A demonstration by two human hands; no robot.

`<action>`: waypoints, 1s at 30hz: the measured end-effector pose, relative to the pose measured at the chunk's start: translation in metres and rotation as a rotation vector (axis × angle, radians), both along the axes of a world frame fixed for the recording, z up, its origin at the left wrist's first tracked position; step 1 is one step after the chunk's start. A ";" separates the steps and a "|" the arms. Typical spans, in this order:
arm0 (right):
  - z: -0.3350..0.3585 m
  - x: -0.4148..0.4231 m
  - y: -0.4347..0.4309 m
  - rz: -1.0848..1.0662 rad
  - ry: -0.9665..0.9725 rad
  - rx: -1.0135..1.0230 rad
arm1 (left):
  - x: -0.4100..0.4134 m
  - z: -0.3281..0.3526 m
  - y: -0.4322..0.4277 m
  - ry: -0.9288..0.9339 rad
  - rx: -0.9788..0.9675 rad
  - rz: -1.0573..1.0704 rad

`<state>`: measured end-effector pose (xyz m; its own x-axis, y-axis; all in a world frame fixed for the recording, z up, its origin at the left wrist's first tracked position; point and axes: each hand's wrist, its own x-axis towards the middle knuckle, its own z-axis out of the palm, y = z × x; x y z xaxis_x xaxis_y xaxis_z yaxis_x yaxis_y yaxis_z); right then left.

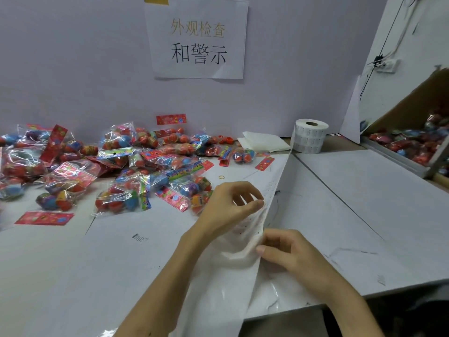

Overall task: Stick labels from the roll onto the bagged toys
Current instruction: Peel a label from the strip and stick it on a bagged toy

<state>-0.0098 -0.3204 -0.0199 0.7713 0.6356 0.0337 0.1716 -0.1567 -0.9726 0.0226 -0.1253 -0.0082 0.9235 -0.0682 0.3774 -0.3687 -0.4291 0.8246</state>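
A white label roll [309,136] stands upright at the back of the table. From it a long strip of label backing [272,188] runs down toward me between both hands. My left hand [228,205] pinches the strip's edge with thumb and forefinger. Just below, my right hand [289,251] pinches the same strip. A heap of clear bags with red and blue ball toys [126,164] covers the table's left half, to the left of my left hand.
White table [352,215] with a seam line. A cardboard box [418,142] of more bagged toys stands at the right. Folded white sheets [263,142] lie beside the roll. A paper sign [198,37] hangs on the wall. Loose red header cards [45,218] lie about.
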 end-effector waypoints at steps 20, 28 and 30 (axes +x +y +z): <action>-0.010 0.001 0.003 -0.298 -0.098 0.049 | -0.006 0.012 -0.002 0.318 0.038 -0.312; -0.011 0.002 0.002 -0.264 -0.104 0.053 | -0.006 0.012 0.001 0.327 0.020 -0.349; -0.011 0.001 0.002 -0.257 -0.110 0.049 | -0.005 0.012 0.001 0.330 0.004 -0.358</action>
